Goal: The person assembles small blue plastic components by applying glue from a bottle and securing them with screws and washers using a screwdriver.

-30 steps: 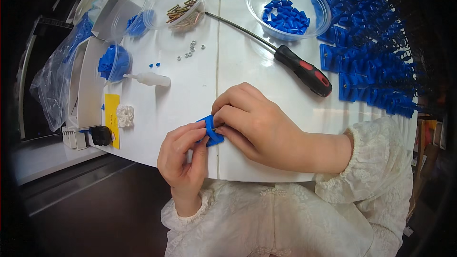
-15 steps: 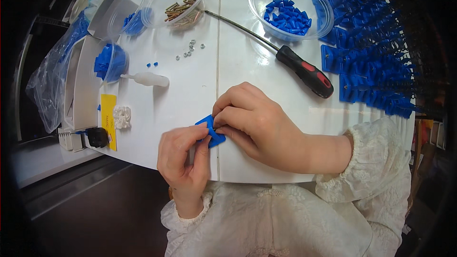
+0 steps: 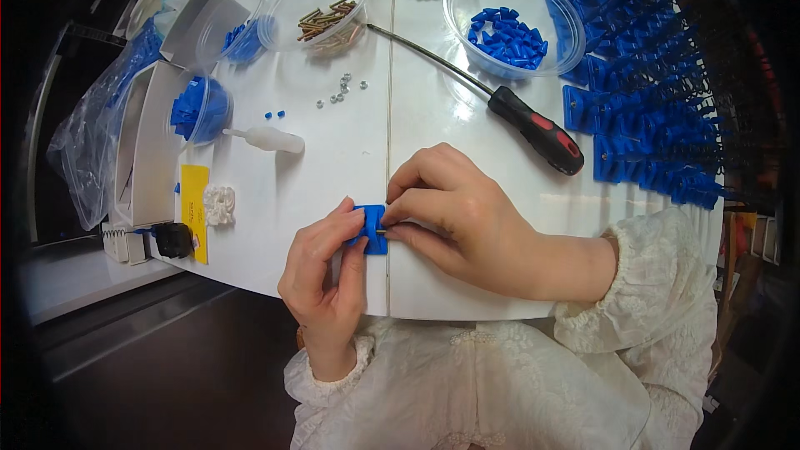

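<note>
1. The left hand (image 3: 321, 271) is in the lower middle of the frame, at the near edge of the white worktop (image 3: 333, 158). Its thumb and fingers are closed around a small blue plastic part (image 3: 372, 227) and hold it from the left side.
2. The right hand (image 3: 458, 221) comes from the lower right. Its fingertips are pressed together on something thin at the right edge of the blue part; it looks like a small brass-coloured pin or screw, but it is too small to be sure.
3. The blue plastic part is between the two hands, just above the worktop edge, near the centre of the frame.
4. A screwdriver (image 3: 533, 129) with a black and red handle lies above the right hand, its thin shaft pointing to the upper left.
5. At the top of the frame stand clear round bowls: one bowl of blue pieces (image 3: 508, 33) and one bowl of brass screws (image 3: 321, 21).
6. A few small nuts (image 3: 337, 92) lie loose on the worktop below the screws.
7. On the right side many blue parts in rows (image 3: 642, 83) cover the worktop.
8. On the left there is a small white bottle (image 3: 267, 139), lying on its side, and a clear plastic bag (image 3: 92, 150).
</note>
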